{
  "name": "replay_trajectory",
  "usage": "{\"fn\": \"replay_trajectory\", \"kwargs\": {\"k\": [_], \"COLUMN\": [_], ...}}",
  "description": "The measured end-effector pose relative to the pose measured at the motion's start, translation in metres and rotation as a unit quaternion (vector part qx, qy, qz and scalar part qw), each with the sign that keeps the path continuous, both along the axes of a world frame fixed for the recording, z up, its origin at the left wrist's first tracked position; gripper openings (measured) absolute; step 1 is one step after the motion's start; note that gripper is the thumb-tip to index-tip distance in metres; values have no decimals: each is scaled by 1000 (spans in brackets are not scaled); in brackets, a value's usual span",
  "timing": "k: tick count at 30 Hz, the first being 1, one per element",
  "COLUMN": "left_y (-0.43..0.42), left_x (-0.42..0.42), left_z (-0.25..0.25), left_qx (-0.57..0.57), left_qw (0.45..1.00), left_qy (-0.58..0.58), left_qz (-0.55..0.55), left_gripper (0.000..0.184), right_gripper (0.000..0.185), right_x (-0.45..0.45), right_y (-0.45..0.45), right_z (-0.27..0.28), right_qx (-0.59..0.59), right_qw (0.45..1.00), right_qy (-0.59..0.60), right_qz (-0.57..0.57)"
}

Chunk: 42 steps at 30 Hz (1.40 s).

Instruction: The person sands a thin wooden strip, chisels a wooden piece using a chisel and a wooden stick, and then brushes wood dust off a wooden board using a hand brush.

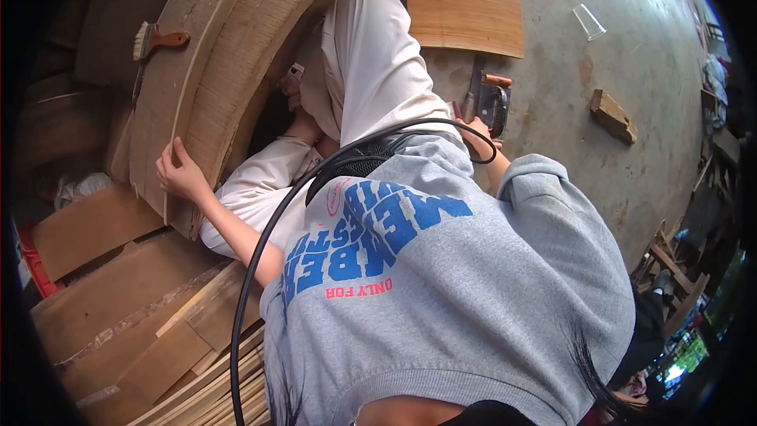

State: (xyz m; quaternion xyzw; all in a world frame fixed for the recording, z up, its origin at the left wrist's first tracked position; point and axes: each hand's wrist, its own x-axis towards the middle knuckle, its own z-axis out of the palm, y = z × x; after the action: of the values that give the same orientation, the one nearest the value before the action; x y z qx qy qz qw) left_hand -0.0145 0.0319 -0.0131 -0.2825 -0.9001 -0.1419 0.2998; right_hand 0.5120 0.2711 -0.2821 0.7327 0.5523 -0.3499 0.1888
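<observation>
My left hand [183, 176] is closed on the edge of a thin wooden board [180, 95], its thumb and fingers on either side. That board lies against a large curved wooden piece [256, 28]. Beyond my knee, my right hand [476, 136] is low by the floor, its fingers curled and partly hidden. Right above it are a narrow dark-bladed tool [475, 83] and a black tool with wooden grips [494, 106]; what the fingers hold, if anything, is unclear. A brush [162, 39] with a brown handle rests on the wood at upper left.
A flat wooden panel [465, 12] lies on the concrete floor [552, 110], with a clear plastic cup [588, 22] and a wood block [613, 117] farther right. Boards [118, 276] and thin strips are stacked at lower left. A black cable [264, 241] crosses my body.
</observation>
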Motion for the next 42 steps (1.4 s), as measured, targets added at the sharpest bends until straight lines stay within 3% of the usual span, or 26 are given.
{"fn": "replay_trajectory", "kwargs": {"k": [2,6,8,10,12,13,14,15,17,18,19,21,23,26,29,30,33,35,37,39,41,42], "left_y": [0,-1,1,1,1,1,2,1,0,2,1,0,0,0,-3,-4,-28,-53,-83,-107,-122,-125], "left_x": [-1,-1,2,1,4,4,6,5,6,10,9,6,9,9,10,12,28,40,48,60,75,81], "left_z": [0,0,2,2,3,2,3,3,4,10,10,7,9,10,9,12,33,51,60,67,76,82], "left_qx": [6,15,18,29,31,29,31,41,31,28,27,52,69,75,91,105,138,172,212,309,379,387], "left_qw": [1000,1000,999,999,999,1000,999,999,999,999,1000,999,997,997,996,994,986,968,948,931,914,912], "left_qy": [-5,5,23,21,6,2,-6,-2,-5,-16,-2,0,-3,3,-3,-11,39,46,84,48,29,38], "left_qz": [-1,-14,-18,-32,-19,-7,-5,-13,3,7,10,-13,-24,-29,-14,0,90,178,220,188,144,128], "left_gripper": [44,40,34,32,32,32,33,32,30,29,28,25,24,22,16,15,13,17,21,21,19,18], "right_gripper": [68,67,74,95,100,83,67,60,63,64,64,63,48,38,34,32,31,35,40,43,46,48], "right_x": [7,-3,-8,-11,1,5,-7,-2,6,17,31,41,4,-45,-111,-132,-193,-232,-270,-304,-335,-349], "right_y": [7,11,9,5,12,16,13,17,19,17,16,8,-3,10,21,27,30,14,-8,-30,-49,-55], "right_z": [-38,7,10,26,-2,1,53,50,75,69,59,59,161,217,271,277,291,312,318,327,314,313], "right_qx": [-29,-124,-123,-88,-65,4,60,119,134,131,123,236,266,327,277,275,150,167,119,119,202,145], "right_qw": [999,978,950,931,919,950,961,953,956,945,956,917,925,853,838,807,779,783,758,750,699,724], "right_qy": [26,141,223,264,290,262,223,245,230,276,248,310,271,398,446,483,561,482,506,462,459,440], "right_qz": [-25,-89,-180,-237,-259,-170,-152,-129,-123,-116,-97,-80,11,88,147,200,235,356,394,459,510,511]}}
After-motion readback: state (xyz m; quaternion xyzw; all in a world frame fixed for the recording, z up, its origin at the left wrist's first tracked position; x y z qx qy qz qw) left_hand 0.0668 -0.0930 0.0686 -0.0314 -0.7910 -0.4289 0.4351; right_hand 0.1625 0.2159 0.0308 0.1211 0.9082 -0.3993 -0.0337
